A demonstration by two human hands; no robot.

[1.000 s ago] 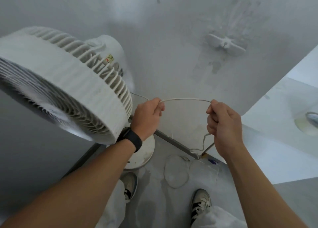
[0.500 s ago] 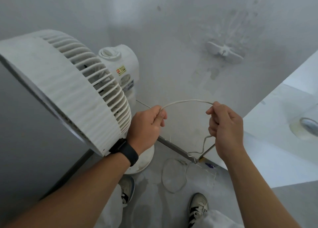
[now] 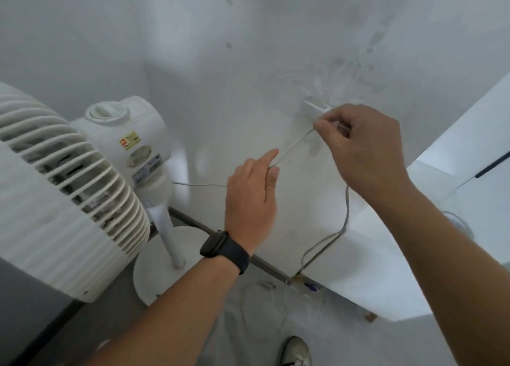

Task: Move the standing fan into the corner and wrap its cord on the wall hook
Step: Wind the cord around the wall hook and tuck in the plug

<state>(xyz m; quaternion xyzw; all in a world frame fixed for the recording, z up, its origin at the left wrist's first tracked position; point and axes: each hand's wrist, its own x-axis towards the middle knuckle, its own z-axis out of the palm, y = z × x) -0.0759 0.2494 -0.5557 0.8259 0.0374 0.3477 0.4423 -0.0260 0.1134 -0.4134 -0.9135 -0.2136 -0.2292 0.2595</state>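
Right hand pinches thin limp cord beside hook; left hand fingers loosely guide it | light, floppy; hold near hook | fan in corner

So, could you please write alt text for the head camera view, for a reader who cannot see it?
A person's right hand pinches a thin white cord up at a white wall hook, while the left hand guides the cord between finger and thumb. A white standing fan stands to the left, near the corner.

The labels on the fan are too blurred to read.
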